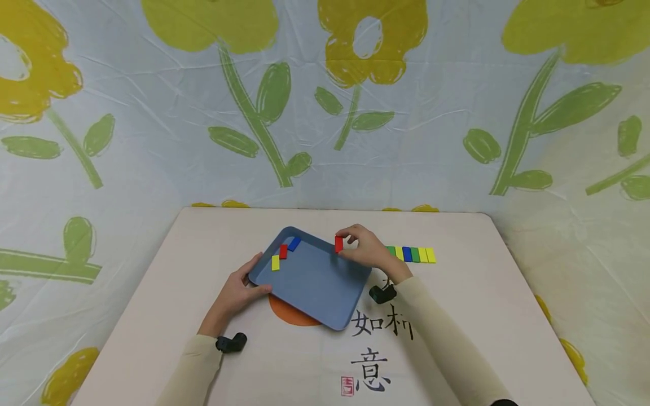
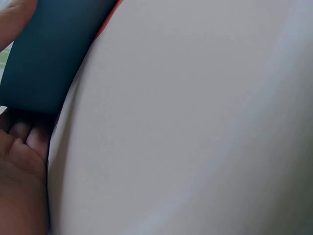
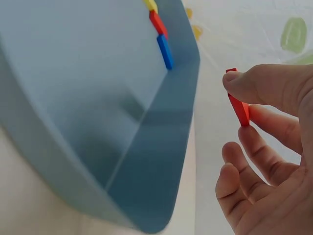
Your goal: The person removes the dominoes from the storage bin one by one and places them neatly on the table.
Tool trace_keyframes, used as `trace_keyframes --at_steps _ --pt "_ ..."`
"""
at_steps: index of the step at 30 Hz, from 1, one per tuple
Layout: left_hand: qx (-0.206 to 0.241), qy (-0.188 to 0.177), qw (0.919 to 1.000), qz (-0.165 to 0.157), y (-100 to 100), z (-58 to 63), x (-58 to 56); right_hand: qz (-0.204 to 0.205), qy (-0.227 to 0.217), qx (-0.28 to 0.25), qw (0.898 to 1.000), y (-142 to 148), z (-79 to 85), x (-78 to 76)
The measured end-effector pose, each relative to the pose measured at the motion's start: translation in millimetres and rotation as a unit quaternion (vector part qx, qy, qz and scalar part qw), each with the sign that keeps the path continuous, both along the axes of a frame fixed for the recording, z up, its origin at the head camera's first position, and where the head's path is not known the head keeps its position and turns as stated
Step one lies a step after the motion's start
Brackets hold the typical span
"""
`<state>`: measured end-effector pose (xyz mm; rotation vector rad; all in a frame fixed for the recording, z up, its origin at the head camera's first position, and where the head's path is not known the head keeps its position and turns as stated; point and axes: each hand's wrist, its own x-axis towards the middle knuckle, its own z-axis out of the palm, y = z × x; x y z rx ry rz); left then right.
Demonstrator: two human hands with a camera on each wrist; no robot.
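Right grip (image 1: 368,247): clamped on a red tile (image 1: 338,244), pinched between thumb and fingertips. Held in the air near the far rim of the blue-grey tray (image 1: 317,282), with a visible gap between tile and rim in the right wrist view.

Left grip (image 1: 237,292): clamped on the left corner of that tray, with the thumb along the near side. Just right of this grip, inside the tray: a yellow tile (image 1: 275,263), then a second red tile (image 1: 283,251), then a blue tile (image 1: 294,243) farthest off.

To the right of the right grip, on the desk (image 1: 472,316): a row of tiles (image 1: 415,255) in green, yellow and blue, partly covered at its left end. Also below the right grip, nearer the person: black brush characters (image 1: 372,369) lol.
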<state>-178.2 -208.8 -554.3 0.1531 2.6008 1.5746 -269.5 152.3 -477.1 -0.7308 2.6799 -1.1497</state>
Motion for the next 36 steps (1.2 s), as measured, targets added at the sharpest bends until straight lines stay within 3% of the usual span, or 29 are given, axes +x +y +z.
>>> trace_keyframes --at_steps 18,36 --pt "-0.003 -0.014 0.9999 -0.005 0 2.0 -2.2 -0.047 -0.010 0.030 0.998 86 -3.4 3.6" --pt "-0.008 -0.010 0.9999 -0.005 -2 -0.7 -1.1 -0.111 -0.035 0.079 0.990 147 -21.1 4.7"
